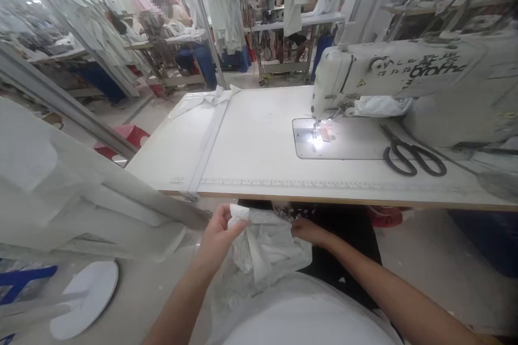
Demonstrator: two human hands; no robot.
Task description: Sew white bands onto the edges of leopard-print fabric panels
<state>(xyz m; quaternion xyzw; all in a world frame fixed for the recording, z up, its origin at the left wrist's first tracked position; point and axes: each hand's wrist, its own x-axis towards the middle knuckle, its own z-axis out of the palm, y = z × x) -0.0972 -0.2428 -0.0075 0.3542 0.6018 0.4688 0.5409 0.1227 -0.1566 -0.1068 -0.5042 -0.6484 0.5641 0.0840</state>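
Note:
A thin, pale garment piece (269, 242) hangs in loose folds over my lap, below the front edge of the sewing table (259, 145). Pinched between the thumb and fingers of my left hand (220, 234) is a white folded edge of it. At the cloth's right side, my right hand (309, 230) grips the far edge with closed fingers; the fingertips are partly hidden. Between the two hands the fabric is spread but creased. Both hands are off the tabletop, nearer to me than its wooden edge.
A sewing machine (376, 75) with its needle light on stands at the right. Black scissors (413, 153) lie beside its plate. A printed ruler (283, 184) runs along the front edge. Fabric strips (214, 99) lie at the back left. White cloth (81, 188) hangs at the left; a person (162, 16) sits beyond.

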